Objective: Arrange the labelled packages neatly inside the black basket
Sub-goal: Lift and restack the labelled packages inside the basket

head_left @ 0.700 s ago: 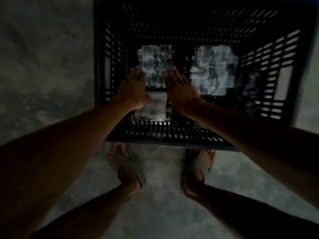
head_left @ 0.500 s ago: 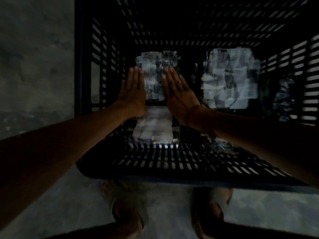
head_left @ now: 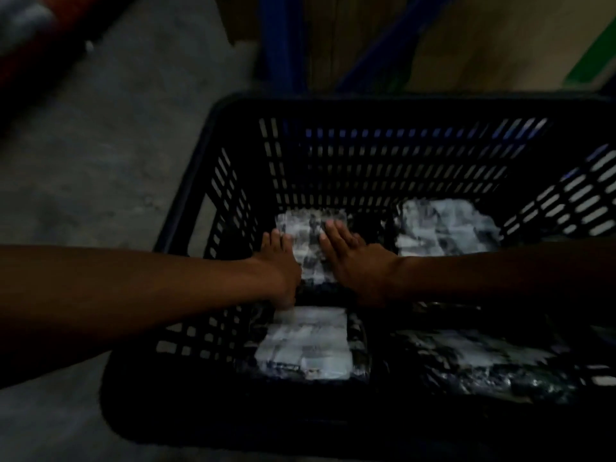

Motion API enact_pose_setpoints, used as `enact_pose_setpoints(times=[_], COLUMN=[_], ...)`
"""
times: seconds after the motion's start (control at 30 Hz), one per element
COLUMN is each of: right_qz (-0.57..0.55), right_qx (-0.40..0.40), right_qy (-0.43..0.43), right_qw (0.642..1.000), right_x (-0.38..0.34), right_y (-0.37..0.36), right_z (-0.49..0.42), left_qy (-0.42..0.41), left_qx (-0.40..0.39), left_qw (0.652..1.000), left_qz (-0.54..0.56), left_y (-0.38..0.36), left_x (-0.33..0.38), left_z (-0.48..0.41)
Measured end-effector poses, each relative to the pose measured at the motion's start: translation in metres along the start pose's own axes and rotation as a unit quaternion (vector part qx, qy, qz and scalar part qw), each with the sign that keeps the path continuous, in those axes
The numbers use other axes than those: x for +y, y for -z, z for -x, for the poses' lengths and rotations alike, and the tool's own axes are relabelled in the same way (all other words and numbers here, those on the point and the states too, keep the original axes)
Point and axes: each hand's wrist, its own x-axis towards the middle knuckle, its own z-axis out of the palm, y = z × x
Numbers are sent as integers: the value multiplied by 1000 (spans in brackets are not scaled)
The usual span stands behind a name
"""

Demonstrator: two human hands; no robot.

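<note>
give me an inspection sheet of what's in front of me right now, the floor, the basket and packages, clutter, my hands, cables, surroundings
Surface: grey concrete floor, dim light.
Job's things: black basket on the floor; four labelled packages visible inside: far-left package, far-right package, near-left package, near-right package.
Clutter: nothing seen.
Hands: left hand and right hand open, fingers extended, flanking the far-left package; contact unclear.
Cables: nothing seen.
Surroundings: blue frame and a brown surface beyond the basket, blurred.
</note>
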Motion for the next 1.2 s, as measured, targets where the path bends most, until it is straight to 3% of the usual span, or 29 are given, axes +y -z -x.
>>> enact_pose_setpoints(times=[0.1,0.23,0.33,0.4,0.5,0.6,0.7,0.73,0.83,1.03,1.2], right_qz=[-45,-176,-294,-437,-607,-722,-781,-791,-773,-653,-621], right_qx=[-44,4,70,81,31,-2,-16,-3,42,19,8], right_qy=[39,46,13,-7,-36,-101,-150,-169,-234,-285,-286], right_qw=[997,983,953,896,793,685,606,588,588,701,730], right_x=[13,25,53,68,80,80,73,71,59,39,35], right_y=[35,48,66,84,94,98,101,98,92,71,55], right_z=[12,23,31,38,45,48,49,45,34,2,-22], left_qy=[-12,-37,-57,-57,-45,20,70,70,72,95,100], left_qx=[-8,39,96,97,98,100,102,101,114,128,100], left_qw=[995,982,964,947,911,831,716,707,723,776,799], left_qz=[100,180,243,302,399,547,687,697,677,610,585], left_y=[21,37,59,72,80,83,77,71,58,52,50], left_x=[-17,-28,-44,-54,-57,-57,-53,-52,-40,-24,-20], left_z=[22,39,44,52,62,65,68,68,67,28,0])
